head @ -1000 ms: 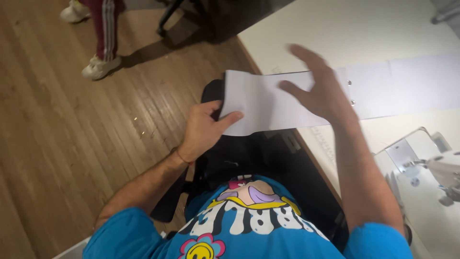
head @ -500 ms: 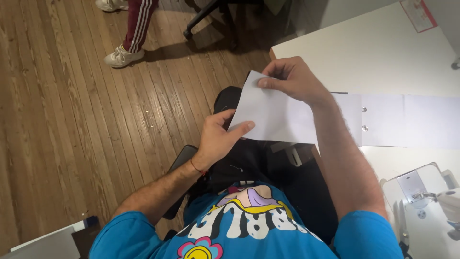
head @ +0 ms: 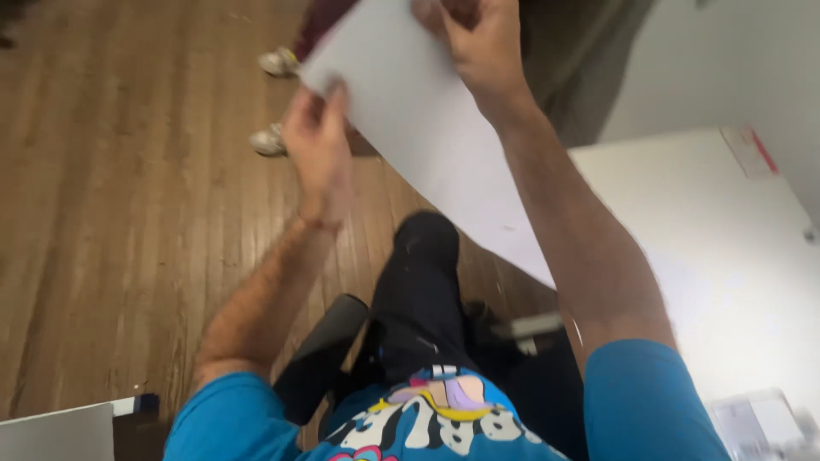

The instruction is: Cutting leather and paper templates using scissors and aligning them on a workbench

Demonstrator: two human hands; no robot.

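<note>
We held the sheet (head: 427,128) up in front of us, our left hand (head: 318,141) at its left edge and our right hand (head: 478,43) at its top. The counter (head: 717,256) lay to our right, the floor (head: 128,213) to our left. Beyond the sheet stood what seemed another person's shoes (head: 272,102).

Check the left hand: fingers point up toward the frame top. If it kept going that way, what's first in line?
The left hand already grips the edge of the white sheet, so the sheet comes first. Beyond it lie another person's white shoes on the wood floor, though depth is unclear and they probably sit far lower.
</note>
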